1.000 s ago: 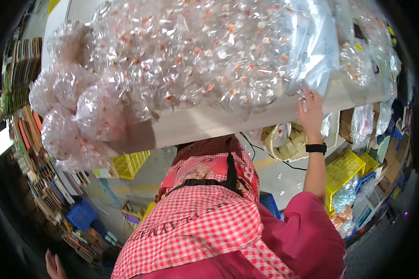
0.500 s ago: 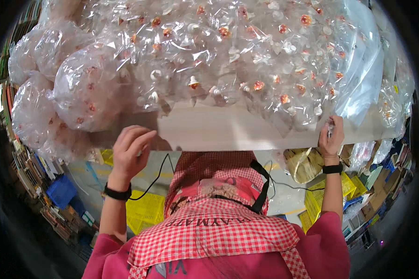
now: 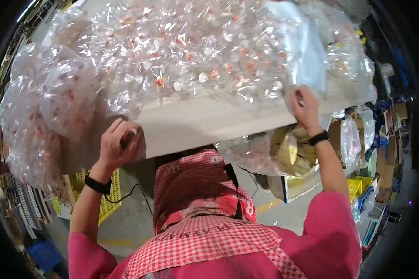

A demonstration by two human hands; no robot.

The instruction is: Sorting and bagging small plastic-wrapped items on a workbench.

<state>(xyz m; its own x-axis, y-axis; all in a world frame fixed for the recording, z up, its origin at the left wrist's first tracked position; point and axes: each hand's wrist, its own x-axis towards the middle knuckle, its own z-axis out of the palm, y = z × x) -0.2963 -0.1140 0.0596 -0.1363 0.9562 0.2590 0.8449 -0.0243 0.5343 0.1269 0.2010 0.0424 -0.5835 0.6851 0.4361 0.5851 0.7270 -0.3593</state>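
Over the near left edge of the pale table point(image 3: 186, 124), my left hand point(image 3: 118, 145) is closed, its fingers curled in toward the thumb. Beside it lies a heap of large clear plastic bags point(image 3: 46, 102) with reddish bits showing through. My right hand point(image 3: 305, 110) is closed too, thumb and fingers bent together above the table's near edge on the right. What either hand holds, if anything, is too small or hidden to tell. In front of both hands spreads a wide layer of clear plastic packets point(image 3: 195, 56) with small white and orange-red pieces in them. A bluish plastic sheet point(image 3: 299, 51) lies just beyond my right hand.
Below the table's right side sits a gold-lined bag point(image 3: 288, 151), with clear plastic next to it. Yellow crates point(image 3: 109, 197) stand on the floor to the left, and a blue bin point(image 3: 44, 255) is farther off. A black cable point(image 3: 137, 188) runs near my apron.
My view has turned, so the table now slopes up to the right. In the picture my right hand sits higher and farther left, my left hand slightly left. Both hands stay closed.
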